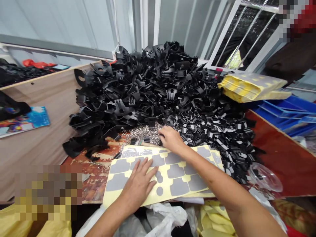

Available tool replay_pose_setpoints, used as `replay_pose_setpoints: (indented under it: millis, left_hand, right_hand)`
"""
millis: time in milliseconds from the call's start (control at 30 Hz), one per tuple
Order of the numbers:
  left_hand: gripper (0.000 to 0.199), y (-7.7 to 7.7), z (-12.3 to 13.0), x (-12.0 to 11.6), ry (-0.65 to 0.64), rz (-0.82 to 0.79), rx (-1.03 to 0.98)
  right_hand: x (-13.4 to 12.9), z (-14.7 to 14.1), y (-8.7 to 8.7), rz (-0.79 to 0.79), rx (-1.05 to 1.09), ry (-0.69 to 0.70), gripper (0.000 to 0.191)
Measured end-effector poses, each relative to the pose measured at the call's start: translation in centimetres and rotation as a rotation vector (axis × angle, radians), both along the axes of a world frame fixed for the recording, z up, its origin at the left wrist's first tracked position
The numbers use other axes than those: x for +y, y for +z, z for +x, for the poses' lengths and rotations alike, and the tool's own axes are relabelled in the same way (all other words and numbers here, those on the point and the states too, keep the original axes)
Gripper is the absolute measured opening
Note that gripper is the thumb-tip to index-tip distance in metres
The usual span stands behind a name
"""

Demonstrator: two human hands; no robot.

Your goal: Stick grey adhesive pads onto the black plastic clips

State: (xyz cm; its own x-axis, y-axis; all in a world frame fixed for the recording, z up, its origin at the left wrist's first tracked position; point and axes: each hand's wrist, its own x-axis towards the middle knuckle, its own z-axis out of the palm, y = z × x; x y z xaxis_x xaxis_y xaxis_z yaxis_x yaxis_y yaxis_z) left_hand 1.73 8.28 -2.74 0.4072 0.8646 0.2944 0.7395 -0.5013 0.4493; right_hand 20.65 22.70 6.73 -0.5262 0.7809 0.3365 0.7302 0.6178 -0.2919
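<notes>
A yellow backing sheet with rows of grey die-cut stickers (179, 187) lies on top of other sheets at the table's front edge. My left hand (138, 184) rests flat on its left part, fingers spread. Reaching across the sheet, my right hand (171, 140) is at the right side of a heap of tiny silver metal pieces (145, 132). Its fingers are curled together, and their tips are partly hidden, so anything between them cannot be made out. Behind the metal pieces rises a big pile of black plastic parts (138, 85).
Small black clip-like pieces (212, 131) spread to the right. A clear plastic bowl (266, 177) sits at the right front. Folded yellow-grey sheets (251, 85) are stacked by blue trays (288, 112). White plastic bags (168, 217) hang below the front edge. A wooden board (49, 95) stands left.
</notes>
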Motion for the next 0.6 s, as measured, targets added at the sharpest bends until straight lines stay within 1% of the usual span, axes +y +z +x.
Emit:
replay_pose_setpoints:
  millis: [67, 133, 200, 233, 300, 333, 367, 400, 433, 467, 533, 600]
  left_hand:
    - [0.045, 0.6, 0.1, 0.0, -0.006, -0.037, -0.030]
    - [0.045, 1.3, 0.1, 0.1, -0.015, -0.097, -0.093]
    - [0.044, 1.9, -0.3, 0.2, -0.012, -0.171, -0.244]
    - [0.045, 2.2, -0.5, 0.3, 0.021, -0.197, -0.366]
    - [0.052, 2.8, -0.9, 0.6, 0.153, -0.196, -0.651]
    - [0.058, 3.2, -1.0, 0.7, 0.230, -0.168, -0.782]
    - [0.066, 3.6, -1.0, 0.8, 0.292, -0.131, -0.885]
    - [0.072, 4.1, -0.9, 0.9, 0.324, -0.096, -0.960]
    - [0.076, 4.6, -0.8, 1.0, 0.325, -0.076, -1.017]
    - [0.075, 5.1, -0.5, 1.0, 0.302, -0.082, -1.060]
    - [0.059, 6.0, 0.1, 0.9, 0.252, -0.147, -1.115]
    - [0.041, 6.5, 0.5, 0.8, 0.261, -0.250, -1.180]
  right_hand:
    - [3.2, -2.2, 0.2, 0.052, -0.044, -0.009, 0.025]
    - [5.2, -4.0, 0.0, 0.032, -0.052, 0.009, 0.026]
    - [5.6, -5.0, -0.2, 0.008, -0.038, 0.021, 0.027]
    - [5.1, -5.1, -0.2, 0.008, -0.035, 0.020, 0.027]
    - [2.6, -5.0, 0.0, 0.004, 0.051, 0.015, 0.026]
    - [0.8, -4.9, 0.2, -0.033, 0.154, 0.022, 0.024]
    - [-1.3, -4.7, 0.4, -0.097, 0.290, 0.037, 0.021]
    - [-3.5, -4.4, 0.6, -0.199, 0.458, 0.058, 0.017]
    - [-5.5, -4.2, 0.7, -0.316, 0.605, 0.088, 0.013]
    - [-7.3, -3.8, 0.7, -0.413, 0.718, 0.108, 0.011]
    - [-9.8, -2.7, 0.4, -0.537, 0.833, 0.123, 0.011]
    - [-10.7, -0.9, -0.6, -0.536, 0.861, 0.071, 0.013]
